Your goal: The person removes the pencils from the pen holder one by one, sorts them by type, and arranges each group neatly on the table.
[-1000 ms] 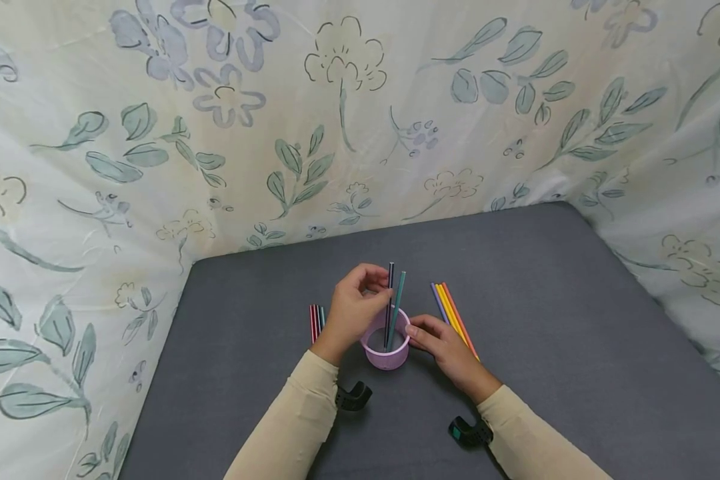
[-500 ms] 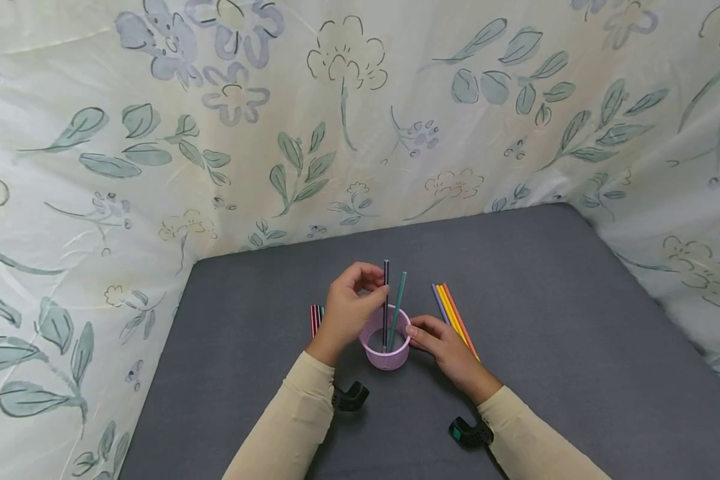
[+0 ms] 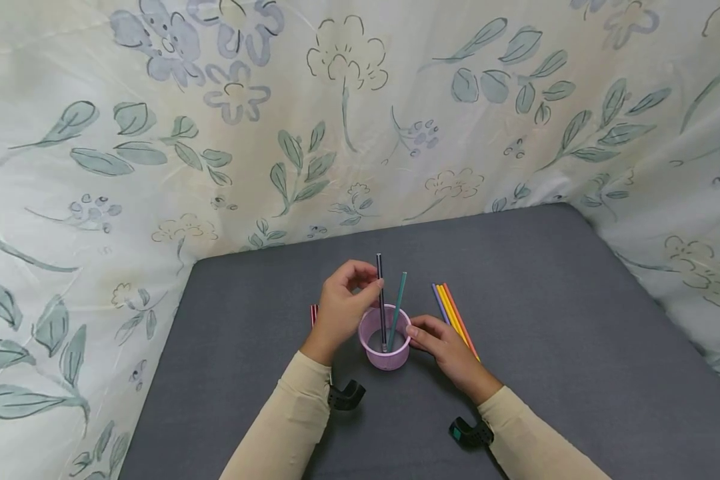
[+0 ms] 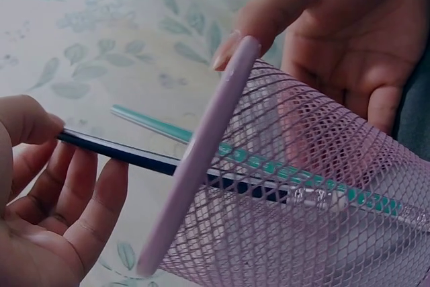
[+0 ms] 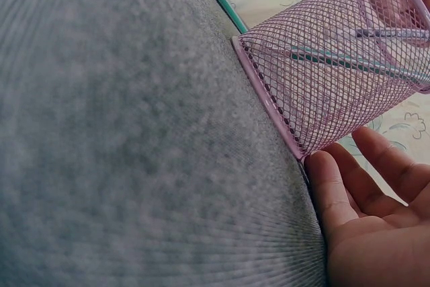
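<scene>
My left hand (image 3: 345,303) pinches a dark pencil (image 4: 134,156) near its upper end, between thumb and fingertips. The pencil's lower end, with a silver ferrule and pale eraser, is inside a pink mesh pencil cup (image 3: 387,362). Beside it a teal pencil (image 3: 399,293) leans in the cup, ferrule end down. My right hand (image 3: 447,350) holds the cup from the right, the thumb at the rim in the left wrist view and several fingertips at the lower mesh in the right wrist view. The cup stands upright on the grey tabletop (image 3: 546,300).
Right of the cup lie purple, yellow and orange pencils (image 3: 453,310), partly behind my right hand. Dark red pencils (image 3: 314,313) lie on the left, mostly hidden by my left hand and wrist. Black bands (image 3: 346,395) sit at both wrists. Floral fabric (image 3: 348,133) hangs behind the table.
My left hand has moved a little to the left and up, taking the dark pencil's top with it. The right hand and the cup stay where they were.
</scene>
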`<act>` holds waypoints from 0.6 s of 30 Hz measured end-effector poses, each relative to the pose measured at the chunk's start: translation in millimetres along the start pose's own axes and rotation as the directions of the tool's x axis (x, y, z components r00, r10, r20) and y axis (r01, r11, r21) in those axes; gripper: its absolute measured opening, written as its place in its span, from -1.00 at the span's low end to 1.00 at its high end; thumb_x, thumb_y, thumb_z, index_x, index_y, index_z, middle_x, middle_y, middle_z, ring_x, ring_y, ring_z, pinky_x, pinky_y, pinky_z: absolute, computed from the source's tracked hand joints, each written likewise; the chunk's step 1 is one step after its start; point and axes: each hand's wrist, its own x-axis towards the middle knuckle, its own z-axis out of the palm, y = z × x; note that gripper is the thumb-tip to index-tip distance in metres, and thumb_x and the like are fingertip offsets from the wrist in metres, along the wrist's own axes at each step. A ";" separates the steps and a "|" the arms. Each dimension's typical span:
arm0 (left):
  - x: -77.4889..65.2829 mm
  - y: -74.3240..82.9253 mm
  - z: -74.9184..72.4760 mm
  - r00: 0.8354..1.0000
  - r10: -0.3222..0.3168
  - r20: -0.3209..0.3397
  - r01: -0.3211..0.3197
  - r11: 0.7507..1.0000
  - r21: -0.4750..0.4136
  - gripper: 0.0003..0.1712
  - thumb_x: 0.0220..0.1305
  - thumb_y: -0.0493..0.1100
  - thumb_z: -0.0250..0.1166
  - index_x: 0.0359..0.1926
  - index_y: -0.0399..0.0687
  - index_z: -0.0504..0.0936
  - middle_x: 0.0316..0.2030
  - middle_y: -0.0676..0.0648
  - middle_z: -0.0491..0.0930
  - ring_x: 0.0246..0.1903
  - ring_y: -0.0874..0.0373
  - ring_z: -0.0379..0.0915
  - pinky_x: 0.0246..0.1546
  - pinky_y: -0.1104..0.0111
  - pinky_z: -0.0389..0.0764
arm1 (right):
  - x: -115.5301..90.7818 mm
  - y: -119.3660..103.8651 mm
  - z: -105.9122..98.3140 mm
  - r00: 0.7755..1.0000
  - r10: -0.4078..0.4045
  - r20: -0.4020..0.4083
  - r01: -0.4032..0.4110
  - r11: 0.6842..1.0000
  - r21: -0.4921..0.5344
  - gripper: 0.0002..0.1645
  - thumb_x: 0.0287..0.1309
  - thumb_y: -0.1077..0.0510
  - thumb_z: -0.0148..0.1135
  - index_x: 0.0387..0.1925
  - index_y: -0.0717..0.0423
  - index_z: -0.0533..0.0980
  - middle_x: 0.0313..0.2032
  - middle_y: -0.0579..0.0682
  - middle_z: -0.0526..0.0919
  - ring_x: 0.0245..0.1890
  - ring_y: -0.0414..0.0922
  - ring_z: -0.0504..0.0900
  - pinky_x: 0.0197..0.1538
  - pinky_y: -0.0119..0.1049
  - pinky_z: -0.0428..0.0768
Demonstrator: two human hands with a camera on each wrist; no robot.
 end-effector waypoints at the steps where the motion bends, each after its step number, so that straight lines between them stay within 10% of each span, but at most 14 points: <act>1: 0.4 0.4 -0.4 1.000 0.001 -0.003 -0.001 1.000 -0.004 -0.82 0.45 -0.39 0.42 0.00 -0.23 0.68 -0.22 -0.11 0.65 -0.31 0.01 0.64 -0.32 0.17 0.78 | -0.2 -0.4 -0.2 1.000 -0.001 0.002 0.001 1.000 0.000 -0.49 0.62 0.01 0.22 0.24 0.39 0.57 0.13 0.24 0.67 0.21 0.17 0.66 0.28 -0.13 0.61; 18: 5.2 14.7 -12.3 0.998 -0.005 -0.066 0.002 0.999 -0.047 -0.82 0.44 -0.45 0.36 0.01 -0.32 0.65 -0.19 -0.21 0.64 -0.29 -0.01 0.61 -0.37 0.13 0.78 | -1.3 -7.4 -3.1 1.000 -0.007 0.025 0.007 1.000 0.019 -0.52 0.63 0.04 0.20 0.25 0.39 0.57 0.13 0.25 0.67 0.21 0.19 0.65 0.26 -0.19 0.62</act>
